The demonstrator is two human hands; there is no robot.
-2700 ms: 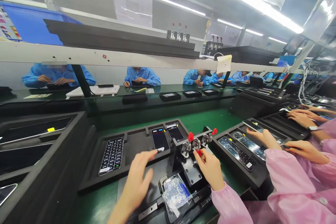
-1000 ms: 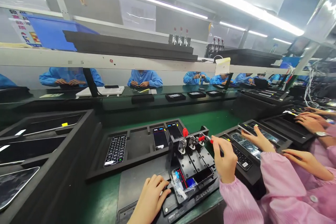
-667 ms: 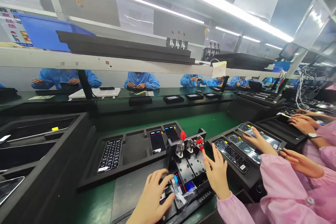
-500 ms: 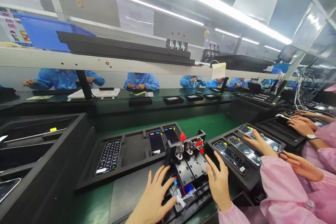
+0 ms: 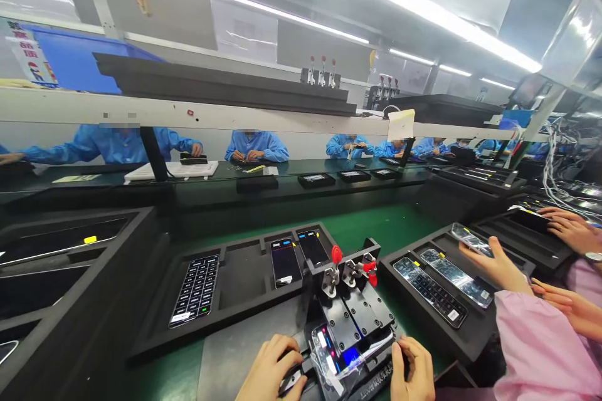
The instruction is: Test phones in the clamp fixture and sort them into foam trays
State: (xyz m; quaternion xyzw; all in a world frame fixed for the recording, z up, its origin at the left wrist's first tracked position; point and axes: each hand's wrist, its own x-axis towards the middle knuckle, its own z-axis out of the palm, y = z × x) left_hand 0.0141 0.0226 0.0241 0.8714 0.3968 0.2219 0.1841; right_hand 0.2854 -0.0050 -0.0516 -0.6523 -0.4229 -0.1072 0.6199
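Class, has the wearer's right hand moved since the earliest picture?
Yes: the right hand has moved nearer the camera, from the red handles of the black clamp fixture to beside its near right corner.

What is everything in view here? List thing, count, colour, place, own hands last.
clamp fixture: 1, black, front centre
lit phone: at least 1, dark, in fixture
middle tray: 1, black, left of fixture
tray phones: 3, dark, in middle tray
right tray: 1, black, right of fixture
flat phones: at least 2, dark, in right tray
outer tray: 1, black, left edge
bin: 1, blue, shelf left
shelf: 1, white edge, across middle
co-workers: several, blue opposite, pink right
strip lights: several, white, overhead
left hand: 1, bare, fixture's left end
right hand: 1, bare, fixture's right end
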